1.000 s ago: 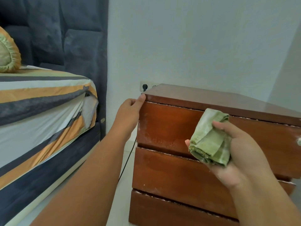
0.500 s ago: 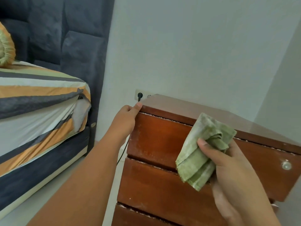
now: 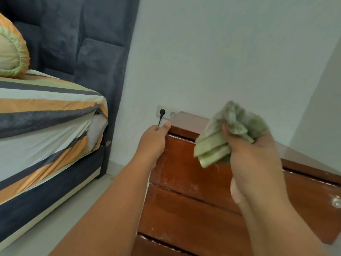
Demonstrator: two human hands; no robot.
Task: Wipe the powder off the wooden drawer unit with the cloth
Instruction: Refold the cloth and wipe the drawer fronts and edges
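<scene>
A reddish-brown wooden drawer unit (image 3: pixel 186 209) stands against the white wall, with pale powder streaks on its drawer fronts and along the drawer gaps. My left hand (image 3: pixel 154 140) grips the unit's top left corner, thumb on the top edge. My right hand (image 3: pixel 252 156) holds a crumpled green cloth (image 3: pixel 227 133) in the air in front of the top drawer, level with the top edge. A round knob (image 3: pixel 335 202) shows at the right edge.
A bed (image 3: pixel 46 130) with a striped orange, grey and white sheet stands to the left, with a dark padded headboard (image 3: pixel 88 52) behind. A wall socket (image 3: pixel 164 112) with a black plug and cable sits just behind the unit's left corner. Pale floor lies between bed and unit.
The view has tilted and the drawer unit sits lower in frame. My right hand has lifted the cloth up toward the unit's top edge. My left hand stays on the corner.
</scene>
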